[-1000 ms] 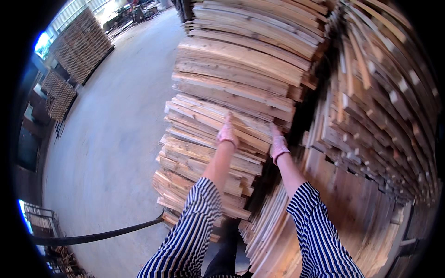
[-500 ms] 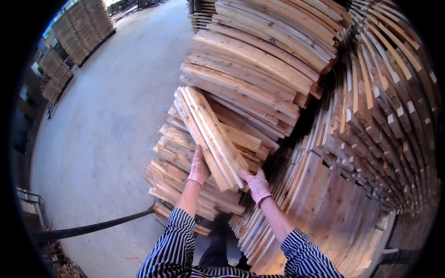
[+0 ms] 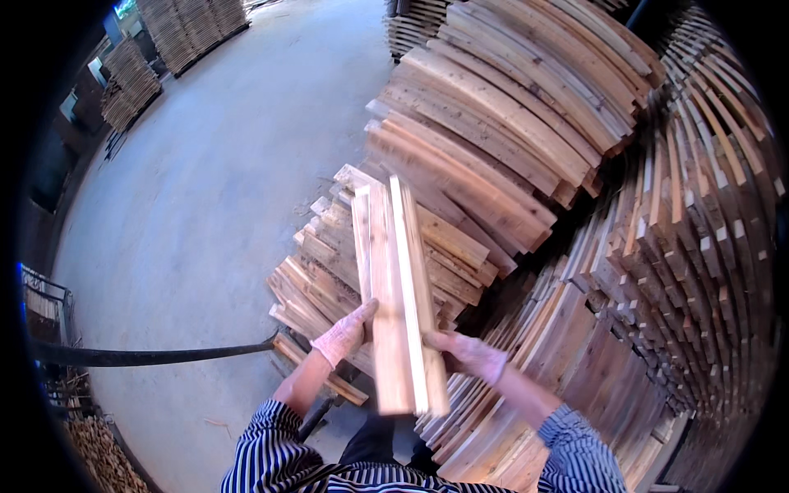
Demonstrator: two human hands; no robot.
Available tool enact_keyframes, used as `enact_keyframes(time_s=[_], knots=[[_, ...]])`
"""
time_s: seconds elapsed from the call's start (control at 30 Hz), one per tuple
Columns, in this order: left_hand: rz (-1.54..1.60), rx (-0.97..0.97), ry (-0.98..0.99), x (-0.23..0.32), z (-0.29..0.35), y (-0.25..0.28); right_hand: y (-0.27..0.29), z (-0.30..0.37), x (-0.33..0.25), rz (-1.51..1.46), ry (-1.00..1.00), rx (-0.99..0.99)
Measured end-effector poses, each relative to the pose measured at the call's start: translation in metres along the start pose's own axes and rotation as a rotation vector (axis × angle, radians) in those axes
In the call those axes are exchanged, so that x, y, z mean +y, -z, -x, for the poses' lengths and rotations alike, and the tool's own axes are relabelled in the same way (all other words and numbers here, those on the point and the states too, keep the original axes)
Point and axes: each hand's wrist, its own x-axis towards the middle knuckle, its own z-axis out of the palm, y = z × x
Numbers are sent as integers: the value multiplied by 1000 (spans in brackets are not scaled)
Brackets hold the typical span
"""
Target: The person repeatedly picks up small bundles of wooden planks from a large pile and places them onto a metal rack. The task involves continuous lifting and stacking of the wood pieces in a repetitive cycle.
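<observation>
Between my gloved hands is a small bundle of wooden boards (image 3: 393,320), held lengthwise with its near end toward my body. My left hand (image 3: 349,329) is closed on the left edge of the bundle, thumb along the side. On the right edge, my right hand (image 3: 467,353) grips the boards, slightly blurred, its fingertips partly hidden. A pale, narrow board stands on edge in the bundle beside a wider flat one. Beneath the bundle lies a lower stack of short boards (image 3: 316,283), loosely layered with uneven ends.
A taller stack of boards (image 3: 485,107) rises beyond. Close-packed timber stacks (image 3: 666,271) line the right side, with a low board pile (image 3: 546,370) before them. A black bar (image 3: 164,357) crosses at left above the concrete floor (image 3: 205,189). More stacks (image 3: 189,33) stand far left.
The bundle has come nearer to my body and turned from slanting to nearly straight ahead. Both hands moved with it, and the view has shifted so the stacks appear further right.
</observation>
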Motion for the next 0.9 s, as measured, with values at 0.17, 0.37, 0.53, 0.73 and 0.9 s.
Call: enact_keyframes(time_s=[0.17,0.37,0.53,0.73,0.9], knots=[[168,154,19,0,-3,-23,-37,-17,14,55,144,402],[335,93,-183,-21,34,-117,-39,88,-37,246,197,317],[172,75,-413,-8,93,-220,-64,218,-48,471,534,285],[-177,-291,-856,-37,143,-391,-93,398,-43,563,917,747],[-787,-566,-975,-57,148,-419,-6,434,35,911,1042,956]])
